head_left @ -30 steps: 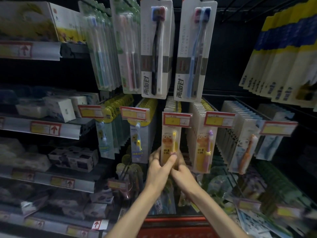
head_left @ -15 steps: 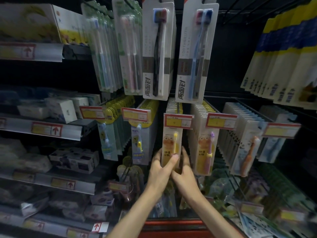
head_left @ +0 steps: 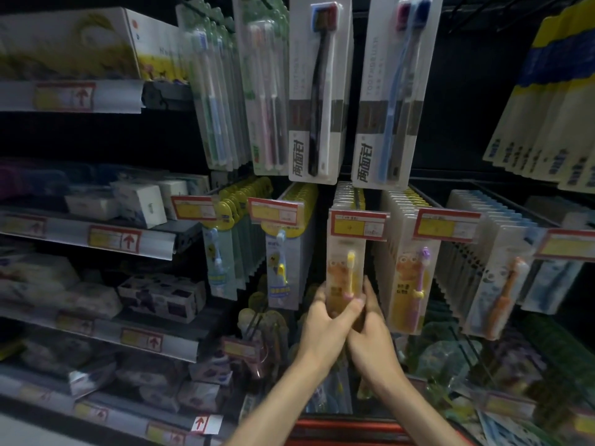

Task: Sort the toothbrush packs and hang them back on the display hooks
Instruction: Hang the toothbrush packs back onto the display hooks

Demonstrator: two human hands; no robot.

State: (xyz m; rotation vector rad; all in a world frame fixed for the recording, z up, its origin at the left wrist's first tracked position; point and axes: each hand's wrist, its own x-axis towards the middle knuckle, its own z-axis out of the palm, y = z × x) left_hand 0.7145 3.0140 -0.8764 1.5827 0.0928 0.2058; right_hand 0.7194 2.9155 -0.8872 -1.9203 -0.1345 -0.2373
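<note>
Gripping the pack (head_left: 344, 272) low down, left hand (head_left: 322, 326) curls fingers round it; right hand (head_left: 370, 333) presses straight fingers against its right edge. It hangs mid-row; likely light, stiff, slippery, so hold the edges.

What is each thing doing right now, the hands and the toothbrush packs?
Yellow pack, upright at its row's front, held at the bottom.
Left hand, grips the yellow pack.
Right hand, straight fingers press its right edge.
Purple pack, hanging upright.
Orange pack, hanging upright.
</note>
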